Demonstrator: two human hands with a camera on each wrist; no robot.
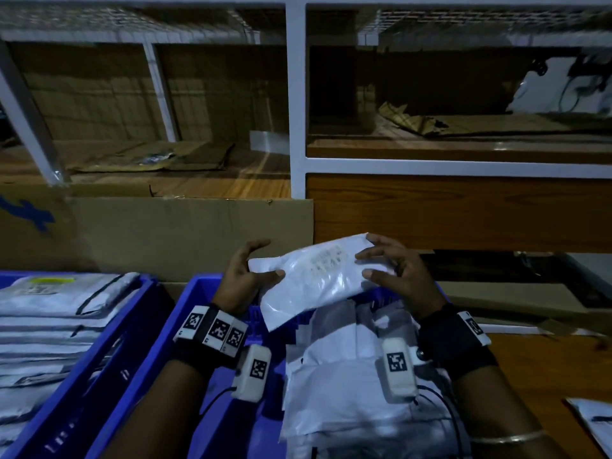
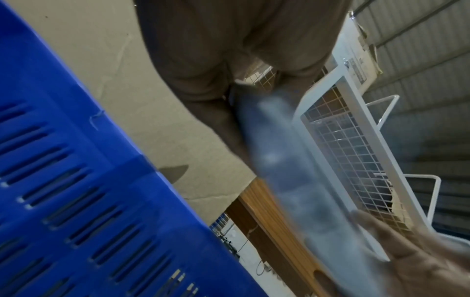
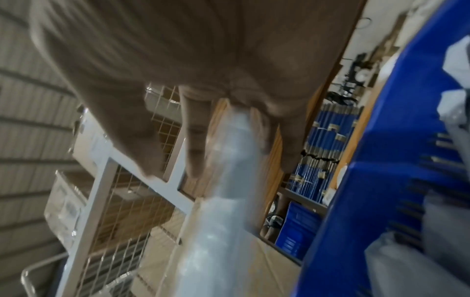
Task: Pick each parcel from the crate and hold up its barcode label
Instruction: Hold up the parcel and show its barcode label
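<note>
A white plastic parcel (image 1: 318, 279) is held flat above the blue crate (image 1: 198, 293), its printed label (image 1: 326, 261) facing up. My left hand (image 1: 248, 270) pinches the parcel's left end, thumb on top. My right hand (image 1: 394, 270) grips the right end with its thumb on the top face. The left wrist view shows the parcel (image 2: 287, 176) edge-on and blurred beside the crate wall (image 2: 76, 180). In the right wrist view the parcel (image 3: 223, 201) runs down from my fingers (image 3: 195, 140). More white parcels (image 1: 351, 376) lie in the crate below.
A second blue crate (image 1: 109, 326) at left holds several stacked grey parcels (image 1: 49, 309). A cardboard sheet (image 1: 185, 233) stands behind the crates. White metal shelving (image 1: 296, 94) with cardboard rises beyond. Another parcel (image 1: 592, 422) lies on the wooden surface at right.
</note>
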